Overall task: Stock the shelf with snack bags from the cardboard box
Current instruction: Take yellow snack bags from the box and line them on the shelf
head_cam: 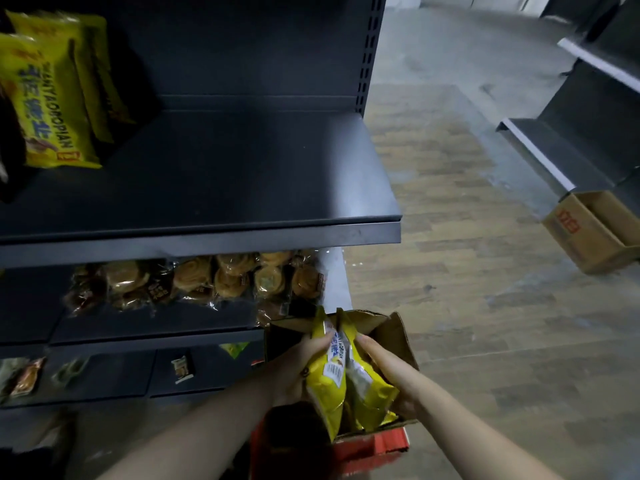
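Observation:
An open cardboard box (394, 337) stands on a red crate low in the view, beside the dark shelf unit. Two yellow snack bags stand upright in it. My left hand (298, 362) grips the left yellow bag (327, 382) from its left side. My right hand (391, 372) holds the right yellow bag (367, 393) from the right, fingers along its face. The dark upper shelf (221, 174) carries two matching yellow bags (52, 95) upright at its far left; the rest of its surface is bare.
Clear packs of round pastries (207, 282) lie on the shelf below. Small packets (181, 368) sit on the lowest shelf. The red crate (374, 448) is under the box. Another cardboard box (595, 230) stands on the wood-pattern floor beside a second shelf unit (568, 147) at right.

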